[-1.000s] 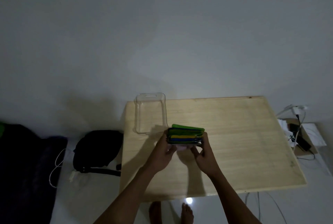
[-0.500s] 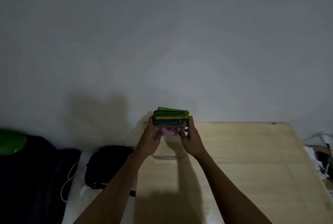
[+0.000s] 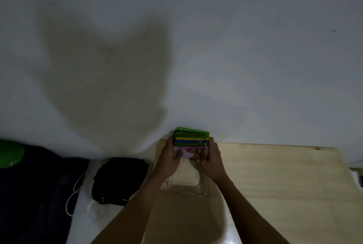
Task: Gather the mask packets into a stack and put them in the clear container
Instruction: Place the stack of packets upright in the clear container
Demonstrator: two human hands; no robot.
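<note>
Over the clear container [image 3: 187,185] at my 12 o'clock, left hand [image 3: 169,160] and right hand [image 3: 213,160] pinch the stack [image 3: 191,137]; I fear loosening fingers fan slippery packets past its rim.

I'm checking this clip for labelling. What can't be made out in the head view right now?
- Packet count in the green, yellow and blue stack of mask packets: edges blur together.
- Far end of the clear plastic container: hidden behind the left hand, right hand and stack.
- Pink bottom packet's print: too dim.
</note>
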